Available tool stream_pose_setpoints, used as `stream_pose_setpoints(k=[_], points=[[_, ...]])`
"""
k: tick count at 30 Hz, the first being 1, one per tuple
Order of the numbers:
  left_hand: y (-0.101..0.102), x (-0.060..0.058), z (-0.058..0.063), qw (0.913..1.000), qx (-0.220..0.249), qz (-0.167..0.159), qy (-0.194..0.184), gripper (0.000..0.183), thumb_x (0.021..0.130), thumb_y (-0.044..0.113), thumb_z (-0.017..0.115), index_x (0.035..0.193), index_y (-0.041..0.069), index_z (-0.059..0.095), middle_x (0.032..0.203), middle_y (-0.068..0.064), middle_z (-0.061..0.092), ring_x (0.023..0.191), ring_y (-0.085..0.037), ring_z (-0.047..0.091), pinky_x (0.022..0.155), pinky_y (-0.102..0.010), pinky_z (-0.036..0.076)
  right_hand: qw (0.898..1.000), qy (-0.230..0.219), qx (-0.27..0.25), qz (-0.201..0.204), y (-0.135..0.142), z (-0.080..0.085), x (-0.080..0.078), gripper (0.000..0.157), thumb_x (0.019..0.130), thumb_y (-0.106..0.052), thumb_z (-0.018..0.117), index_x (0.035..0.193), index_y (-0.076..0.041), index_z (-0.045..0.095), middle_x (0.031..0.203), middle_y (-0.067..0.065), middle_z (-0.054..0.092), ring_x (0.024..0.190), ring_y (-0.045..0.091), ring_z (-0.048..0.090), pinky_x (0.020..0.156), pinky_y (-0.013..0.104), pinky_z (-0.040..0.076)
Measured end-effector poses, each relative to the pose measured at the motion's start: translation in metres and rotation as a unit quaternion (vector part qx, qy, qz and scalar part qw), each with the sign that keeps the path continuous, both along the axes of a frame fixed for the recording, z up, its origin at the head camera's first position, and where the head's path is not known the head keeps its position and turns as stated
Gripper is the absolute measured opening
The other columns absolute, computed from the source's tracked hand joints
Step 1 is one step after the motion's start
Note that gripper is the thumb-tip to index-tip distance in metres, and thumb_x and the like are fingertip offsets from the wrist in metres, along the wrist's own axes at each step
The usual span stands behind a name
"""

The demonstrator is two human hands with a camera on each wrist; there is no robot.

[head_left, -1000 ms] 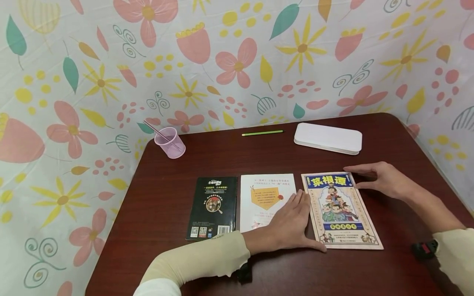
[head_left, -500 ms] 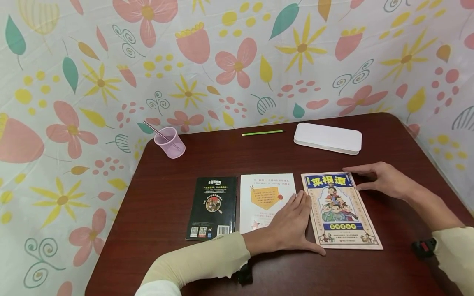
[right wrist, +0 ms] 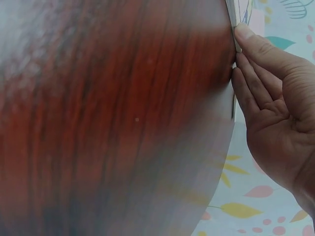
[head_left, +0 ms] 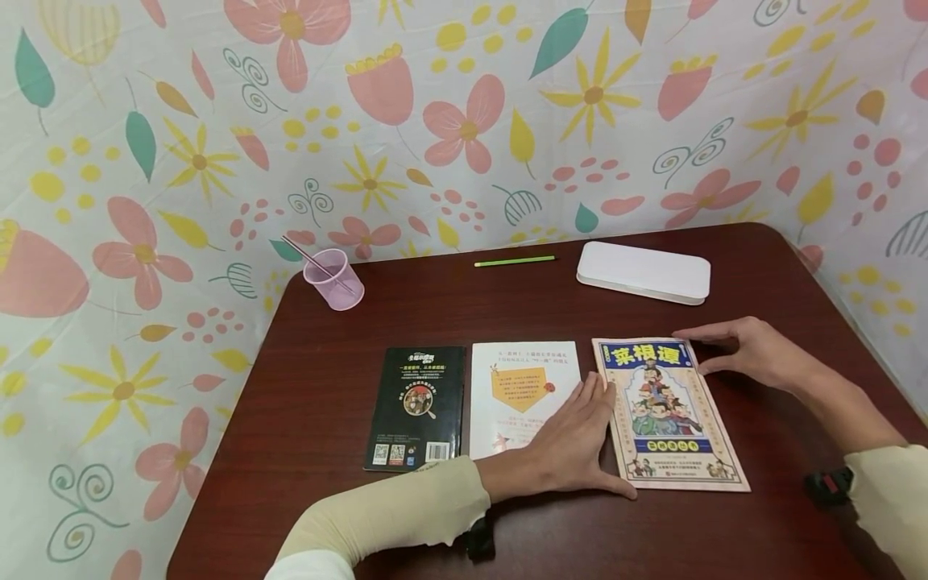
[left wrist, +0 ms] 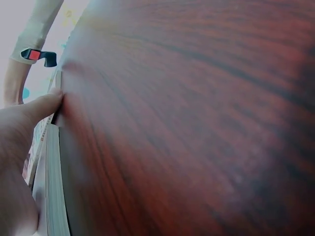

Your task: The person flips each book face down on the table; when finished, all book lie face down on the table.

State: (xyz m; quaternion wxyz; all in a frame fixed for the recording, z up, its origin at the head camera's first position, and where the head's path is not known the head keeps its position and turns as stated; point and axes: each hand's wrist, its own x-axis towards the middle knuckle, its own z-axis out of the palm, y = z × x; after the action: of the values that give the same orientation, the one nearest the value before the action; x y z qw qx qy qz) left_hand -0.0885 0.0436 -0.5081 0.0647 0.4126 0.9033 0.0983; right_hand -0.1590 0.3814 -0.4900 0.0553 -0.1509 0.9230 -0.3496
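Three books lie in a row in the head view: a black book (head_left: 416, 408), a white book (head_left: 518, 379) with an orange panel, and a comic-covered book (head_left: 656, 419) with a blue and yellow title. My left hand (head_left: 561, 443) lies across the white book's lower right, its straight fingers at the left edge of the comic-covered book and its thumb by that book's lower left corner. At the opposite side, my right hand (head_left: 754, 354) touches the upper right edge. In the right wrist view, the thumb and extended fingers of the right hand (right wrist: 280, 93) meet the book's edge.
A pink mesh cup (head_left: 335, 280) with a striped stick inside stands at the back left of the dark wooden table (head_left: 326, 427). Along the back lie a green pencil (head_left: 515, 261) and a white case (head_left: 644, 272). A floral curtain (head_left: 464, 121) hangs behind.
The comic-covered book's left edge shows a very slight shift to the right. Both hands stay nearly where they were, and the other things lie still.
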Motion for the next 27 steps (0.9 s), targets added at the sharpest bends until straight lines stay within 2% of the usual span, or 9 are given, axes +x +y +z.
stream_pose_setpoints(k=[6, 9, 11, 13, 15, 18, 22, 27], points=[[-0.004, 0.001, 0.001, 0.9970, 0.060, -0.016, -0.046, 0.146, 0.078, 0.074, 0.082, 0.168, -0.001, -0.006, 0.174, -0.024, -0.009, 0.162, -0.027, -0.005, 0.127, -0.027, 0.006, 1.000, -0.001, -0.002, 0.003, 0.002, -0.001, 0.000, 0.052, 0.082, -0.008, 0.092, 0.132, -0.009, 0.077, 0.122, 0.014, 0.077, 0.103, -0.008, 0.061, 0.077, 0.013, 0.050], [-0.005, 0.001, 0.003, 0.9902, 0.100, -0.028, -0.093, 0.143, 0.083, 0.062, 0.086, 0.167, 0.004, -0.014, 0.173, -0.019, -0.019, 0.161, -0.020, -0.001, 0.124, -0.022, 0.020, 1.000, -0.003, -0.003, 0.007, 0.002, -0.001, 0.000, 0.053, 0.082, -0.007, 0.091, 0.133, -0.009, 0.076, 0.123, 0.015, 0.077, 0.104, -0.008, 0.061, 0.077, 0.013, 0.050], [-0.005, 0.001, 0.004, 0.9848, 0.118, -0.034, -0.122, 0.141, 0.085, 0.056, 0.086, 0.166, 0.008, -0.019, 0.172, -0.014, -0.025, 0.160, -0.015, 0.004, 0.116, -0.015, 0.029, 1.000, -0.003, -0.003, 0.016, 0.003, -0.001, 0.000, 0.055, 0.083, -0.007, 0.091, 0.135, -0.008, 0.075, 0.124, 0.016, 0.076, 0.104, -0.006, 0.061, 0.077, 0.014, 0.050], [-0.005, 0.002, 0.006, 0.9812, 0.129, -0.037, -0.139, 0.140, 0.087, 0.053, 0.086, 0.166, 0.011, -0.022, 0.172, -0.010, -0.028, 0.158, -0.012, 0.012, 0.108, -0.010, 0.035, 1.000, 0.000, -0.005, 0.023, 0.002, -0.002, 0.000, 0.056, 0.083, -0.007, 0.090, 0.136, -0.007, 0.073, 0.124, 0.017, 0.076, 0.104, -0.005, 0.062, 0.077, 0.014, 0.051], [-0.005, 0.002, 0.007, 0.9795, 0.133, -0.040, -0.146, 0.140, 0.087, 0.051, 0.086, 0.165, 0.012, -0.023, 0.172, -0.009, -0.029, 0.156, -0.011, 0.018, 0.105, -0.009, 0.037, 0.999, 0.009, -0.001, 0.032, 0.003, -0.003, 0.000, 0.057, 0.084, -0.007, 0.090, 0.138, -0.007, 0.072, 0.125, 0.016, 0.076, 0.104, -0.004, 0.063, 0.078, 0.014, 0.051], [-0.006, 0.003, 0.007, 0.9778, 0.141, -0.041, -0.150, 0.138, 0.089, 0.050, 0.085, 0.165, 0.012, -0.024, 0.172, -0.008, -0.027, 0.154, -0.010, 0.025, 0.107, -0.010, 0.037, 0.999, 0.027, -0.003, 0.036, 0.002, -0.004, 0.000, 0.059, 0.083, -0.004, 0.090, 0.139, -0.008, 0.072, 0.124, 0.014, 0.076, 0.105, -0.004, 0.063, 0.078, 0.013, 0.050], [-0.008, 0.004, 0.007, 0.9775, 0.150, -0.044, -0.142, 0.135, 0.091, 0.049, 0.084, 0.165, 0.011, -0.024, 0.175, -0.008, -0.019, 0.155, -0.012, 0.024, 0.114, -0.013, 0.032, 0.998, 0.046, -0.014, 0.039, 0.002, -0.006, 0.000, 0.060, 0.080, -0.001, 0.091, 0.137, -0.004, 0.072, 0.124, 0.016, 0.075, 0.106, -0.007, 0.061, 0.078, 0.011, 0.050], [-0.011, 0.004, 0.008, 0.9751, 0.171, -0.057, -0.129, 0.132, 0.093, 0.044, 0.083, 0.166, 0.010, -0.021, 0.176, -0.003, 0.007, 0.154, -0.007, 0.024, 0.116, -0.014, 0.030, 0.998, 0.065, -0.004, 0.021, 0.000, -0.006, 0.001, 0.057, 0.078, -0.002, 0.093, 0.132, -0.006, 0.075, 0.127, 0.016, 0.071, 0.105, -0.008, 0.056, 0.079, 0.008, 0.046]])
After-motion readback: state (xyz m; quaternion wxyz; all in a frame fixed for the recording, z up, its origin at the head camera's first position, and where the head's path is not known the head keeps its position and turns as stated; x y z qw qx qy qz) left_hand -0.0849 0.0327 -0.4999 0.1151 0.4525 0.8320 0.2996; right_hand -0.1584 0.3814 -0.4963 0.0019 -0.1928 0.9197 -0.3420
